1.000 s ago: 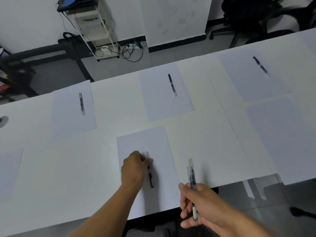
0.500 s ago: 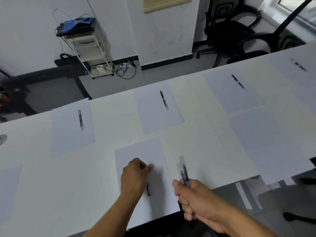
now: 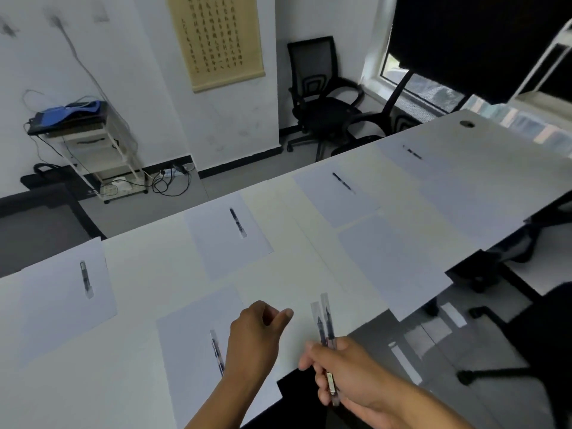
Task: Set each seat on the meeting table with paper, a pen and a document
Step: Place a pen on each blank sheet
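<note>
While the right hand [image 3: 349, 371] grasps two pens [image 3: 325, 323], the left hand [image 3: 257, 335] hovers with fingers loosely curled, holding nothing.

Both held pens stand upright, caps upward, above the near edge of the meeting table [image 3: 148, 252]. A placed pen [image 3: 216, 351] lies on the nearest sheet [image 3: 192, 342], just beside the left wrist. Farther sheets each carry a pen: far-left sheet [image 3: 52, 298], middle sheet [image 3: 226, 236], right sheet [image 3: 334, 196]. One bare sheet [image 3: 393, 261] overhangs the right near edge. An office chair [image 3: 322, 97] stands by the wall, near a hanging scroll [image 3: 216, 38].
</note>
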